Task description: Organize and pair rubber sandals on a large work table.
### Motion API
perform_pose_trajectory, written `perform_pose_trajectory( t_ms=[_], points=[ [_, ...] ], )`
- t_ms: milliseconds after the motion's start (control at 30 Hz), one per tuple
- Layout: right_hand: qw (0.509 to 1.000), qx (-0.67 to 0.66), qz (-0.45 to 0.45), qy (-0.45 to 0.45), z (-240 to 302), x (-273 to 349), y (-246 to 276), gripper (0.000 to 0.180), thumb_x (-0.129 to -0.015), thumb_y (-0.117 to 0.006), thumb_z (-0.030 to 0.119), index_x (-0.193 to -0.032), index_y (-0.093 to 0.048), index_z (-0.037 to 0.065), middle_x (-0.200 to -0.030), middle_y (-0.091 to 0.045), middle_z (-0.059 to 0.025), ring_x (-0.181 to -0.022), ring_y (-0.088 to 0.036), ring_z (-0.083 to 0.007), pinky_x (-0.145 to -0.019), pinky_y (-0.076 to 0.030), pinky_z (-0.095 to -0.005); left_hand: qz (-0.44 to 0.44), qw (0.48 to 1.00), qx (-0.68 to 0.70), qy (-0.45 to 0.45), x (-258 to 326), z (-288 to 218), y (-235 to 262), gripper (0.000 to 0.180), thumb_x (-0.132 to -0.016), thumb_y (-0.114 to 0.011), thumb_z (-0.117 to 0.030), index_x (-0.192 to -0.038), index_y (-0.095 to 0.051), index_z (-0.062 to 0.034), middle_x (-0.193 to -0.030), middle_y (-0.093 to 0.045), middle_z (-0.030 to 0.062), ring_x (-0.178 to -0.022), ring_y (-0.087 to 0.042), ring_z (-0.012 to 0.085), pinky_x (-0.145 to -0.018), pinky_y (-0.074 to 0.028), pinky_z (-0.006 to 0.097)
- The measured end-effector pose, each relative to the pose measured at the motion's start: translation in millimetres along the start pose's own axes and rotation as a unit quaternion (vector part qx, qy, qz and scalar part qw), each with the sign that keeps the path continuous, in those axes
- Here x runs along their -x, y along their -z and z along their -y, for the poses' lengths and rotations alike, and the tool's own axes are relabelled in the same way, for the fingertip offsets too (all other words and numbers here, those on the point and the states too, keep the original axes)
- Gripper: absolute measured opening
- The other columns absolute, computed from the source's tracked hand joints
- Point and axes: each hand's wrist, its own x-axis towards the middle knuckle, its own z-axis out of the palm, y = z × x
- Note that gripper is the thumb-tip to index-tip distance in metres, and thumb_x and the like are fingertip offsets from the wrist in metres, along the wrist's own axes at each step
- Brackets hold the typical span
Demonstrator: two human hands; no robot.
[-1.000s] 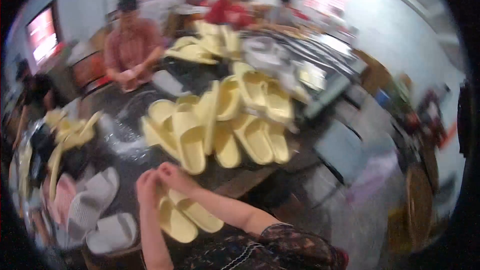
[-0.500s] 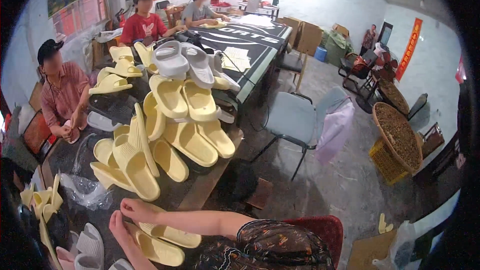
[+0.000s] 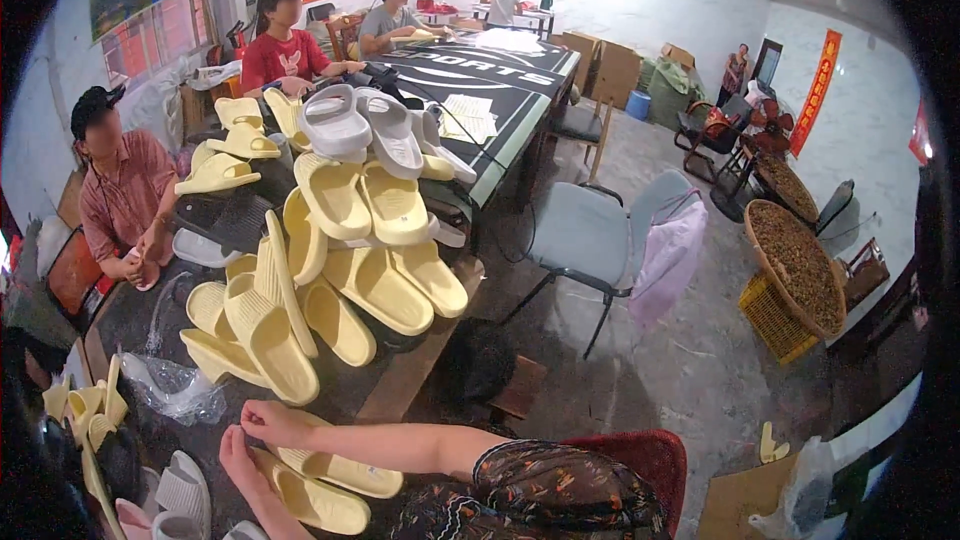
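Note:
Close together above the near edge of the dark table are my left hand (image 3: 238,452) and my right hand (image 3: 275,424). Both have their fingers pinched, the tips almost meeting. Whatever they pinch, if anything, is too small to make out. Just below my forearms lies a pair of pale yellow slippers, the nearer slipper (image 3: 325,502) and the farther slipper (image 3: 360,477), partly covered by my right arm. Beyond my hands rises a heap of yellow slippers (image 3: 275,348), with grey slippers (image 3: 338,122) on top. A crumpled clear plastic bag (image 3: 180,390) rests to the left.
Grey slippers (image 3: 183,485) and more yellow slippers (image 3: 90,410) crowd the lower left. A co-worker (image 3: 125,180) sits at the left, holding a small pale piece; others sit farther back. A grey chair (image 3: 575,225) stands to the right, past the table edge.

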Motion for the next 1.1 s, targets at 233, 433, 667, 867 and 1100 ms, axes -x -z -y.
perform_pose_trajectory(
  t_ms=[233,433,667,867,1100],
  points=[
    [0.997,0.04,0.058,-0.042,1.2,-5.3,5.7,0.017,-0.089,-0.056,0.019,-0.092,-0.057,0.003,-0.088,-0.061,-0.0068,-0.079,-0.056,-0.0131,-0.069,-0.046,-0.029,-0.013,0.995,0.097,-0.005,5.1,-5.6,-8.1,0.012,-0.085,-0.058,-0.008,-0.091,-0.064,-0.0005,-0.084,-0.062,0.0021,-0.074,-0.057,0.01,-0.065,-0.046,0.023],
    [0.999,0.015,0.016,-0.032,-11.9,-8.8,5.5,0.013,-0.09,-0.058,0.014,-0.091,-0.057,0.002,-0.076,-0.056,-0.0005,-0.071,-0.052,-0.0063,-0.063,-0.044,-0.0219,-0.052,0.998,0.015,-0.03,-1.9,0.4,-10.7,0.019,-0.085,-0.063,-0.016,-0.097,-0.067,-0.0018,-0.085,-0.063,-0.002,-0.075,-0.054,0.005,-0.066,-0.042,0.02],
    [0.998,-0.035,0.038,-0.048,-7.3,-1.5,-5.6,0.007,-0.09,-0.058,0.009,-0.089,-0.056,0.003,-0.077,-0.056,0.0033,-0.069,-0.051,-0.0022,-0.061,-0.042,-0.018,-0.045,0.997,0.056,-0.026,12.0,-6.0,-0.6,0.017,-0.084,-0.065,-0.013,-0.095,-0.067,-0.0001,-0.086,-0.065,0.0011,-0.08,-0.057,0.0082,-0.074,-0.045,0.022],
    [0.995,-0.054,0.044,-0.066,-3.2,-1.0,-1.5,0.006,-0.089,-0.059,0.009,-0.088,-0.056,0.003,-0.075,-0.054,0.0044,-0.067,-0.048,-0.0009,-0.058,-0.04,-0.0172,-0.054,0.998,0.036,0.002,16.0,-16.3,-8.5,0.016,-0.086,-0.063,-0.018,-0.091,-0.066,-0.003,-0.079,-0.059,-0.0047,-0.07,-0.05,0.0028,-0.062,-0.04,0.018],
    [0.997,-0.031,0.041,-0.049,-18.5,-2.7,-0.4,0.005,-0.089,-0.058,0.007,-0.089,-0.056,0.002,-0.075,-0.053,0.004,-0.066,-0.047,-0.001,-0.058,-0.04,-0.0173,-0.036,0.999,0.031,0.012,12.4,-14.0,-7.6,0.014,-0.086,-0.064,-0.012,-0.093,-0.066,-0.0002,-0.082,-0.062,-0.0018,-0.077,-0.054,0.005,-0.071,-0.044,0.02]
  ],
)
